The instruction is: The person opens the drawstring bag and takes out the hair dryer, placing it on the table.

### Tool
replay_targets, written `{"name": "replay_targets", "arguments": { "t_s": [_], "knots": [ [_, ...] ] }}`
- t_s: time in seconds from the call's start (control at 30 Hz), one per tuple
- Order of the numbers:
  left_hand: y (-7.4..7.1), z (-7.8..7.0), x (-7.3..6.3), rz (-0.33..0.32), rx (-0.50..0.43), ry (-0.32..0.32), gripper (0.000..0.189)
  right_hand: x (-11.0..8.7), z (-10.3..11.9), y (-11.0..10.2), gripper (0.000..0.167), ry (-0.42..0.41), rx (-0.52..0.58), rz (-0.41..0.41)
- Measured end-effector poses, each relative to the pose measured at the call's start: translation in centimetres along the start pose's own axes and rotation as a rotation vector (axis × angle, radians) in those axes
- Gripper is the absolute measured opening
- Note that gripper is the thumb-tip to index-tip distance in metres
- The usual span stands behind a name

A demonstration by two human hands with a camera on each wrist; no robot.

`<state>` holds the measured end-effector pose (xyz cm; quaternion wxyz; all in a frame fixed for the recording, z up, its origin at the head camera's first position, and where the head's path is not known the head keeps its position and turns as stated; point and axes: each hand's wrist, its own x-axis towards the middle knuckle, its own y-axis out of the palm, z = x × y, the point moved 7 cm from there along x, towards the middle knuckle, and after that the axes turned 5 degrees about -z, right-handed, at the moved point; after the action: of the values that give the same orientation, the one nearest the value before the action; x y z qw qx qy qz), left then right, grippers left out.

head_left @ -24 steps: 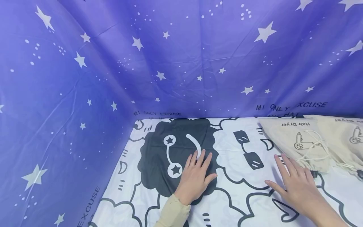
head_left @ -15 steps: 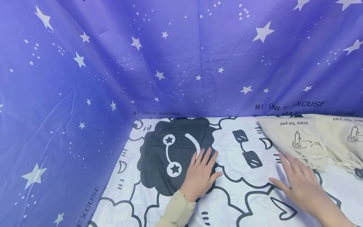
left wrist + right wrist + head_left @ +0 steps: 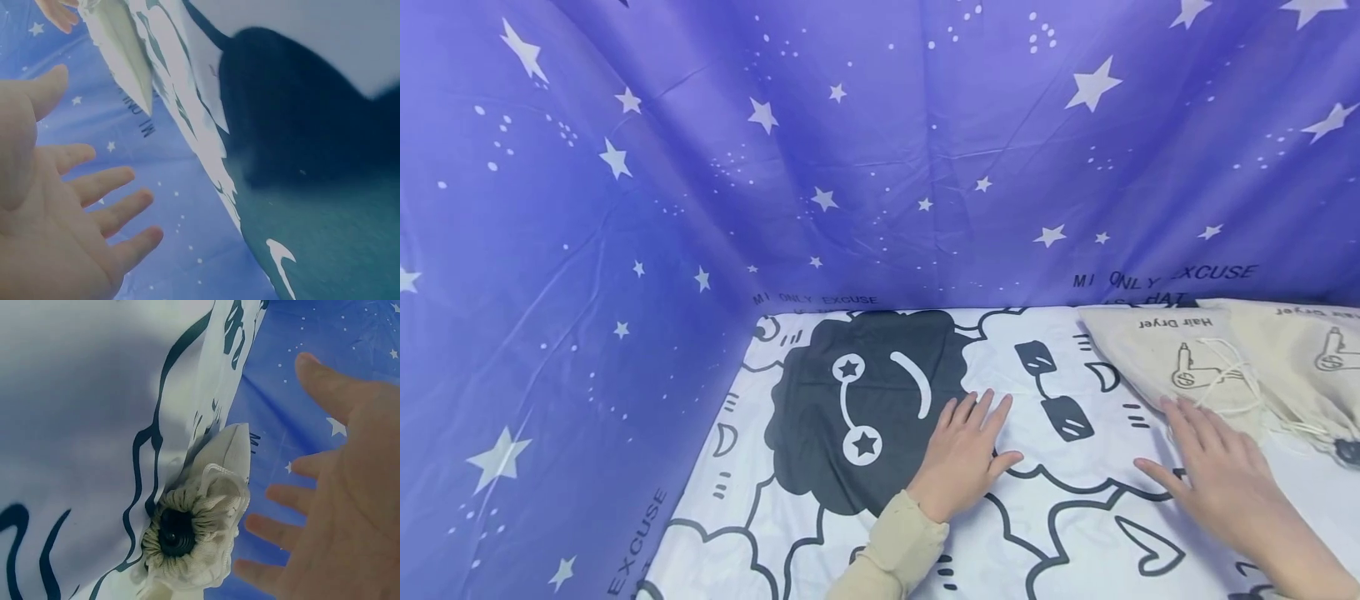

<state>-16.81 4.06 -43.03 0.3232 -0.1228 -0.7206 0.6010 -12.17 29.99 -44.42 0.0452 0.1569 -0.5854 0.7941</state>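
My left hand (image 3: 961,454) hovers over the printed cloth (image 3: 992,533), between the black sheep-like shape and the sunglasses print. Its fingers are spread and straight, and the left wrist view shows the palm with nothing in it. Over at the right, my right hand (image 3: 1221,475) is near the lower edge of a cream drawstring bag (image 3: 1157,354) marked "Hair Dryer". Its fingers are extended and hold nothing. In the right wrist view the gathered mouth of a drawstring bag (image 3: 212,506) surrounds a dark coiled end, apart from the palm.
A second cream drawstring bag (image 3: 1285,350) lies at the far right, partly overlapped by the first. A purple star-patterned curtain (image 3: 880,167) rises behind the surface and along its left side.
Both hands have shifted to the right over the cloth, the left one off the black shape's smile. The bags stay in place.
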Motion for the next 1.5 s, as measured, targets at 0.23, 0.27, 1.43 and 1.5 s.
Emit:
{"name": "replay_targets", "arguments": {
  "t_s": [0.23, 0.27, 1.43, 1.5],
  "knots": [
    [-0.1, -1.2, 1.4, 0.009, 0.004, 0.031, 0.067, 0.5, -0.8, -0.3, 0.083, -0.015, 0.006, -0.026],
    [-0.1, -1.4, 1.5, 0.004, 0.005, 0.036, 0.067, 0.5, -1.0, -0.3, 0.082, -0.017, 0.007, -0.028],
    [2.3, -7.1, 6.0, 0.063, -0.056, 0.085, 0.057, 0.8, -5.4, -1.3, 0.081, 0.089, 0.04, -0.057],
    [2.5, -7.5, 6.3, 0.066, -0.05, 0.091, 0.056, 0.9, -5.6, -1.7, 0.08, 0.097, 0.039, -0.064]
  ]
}}
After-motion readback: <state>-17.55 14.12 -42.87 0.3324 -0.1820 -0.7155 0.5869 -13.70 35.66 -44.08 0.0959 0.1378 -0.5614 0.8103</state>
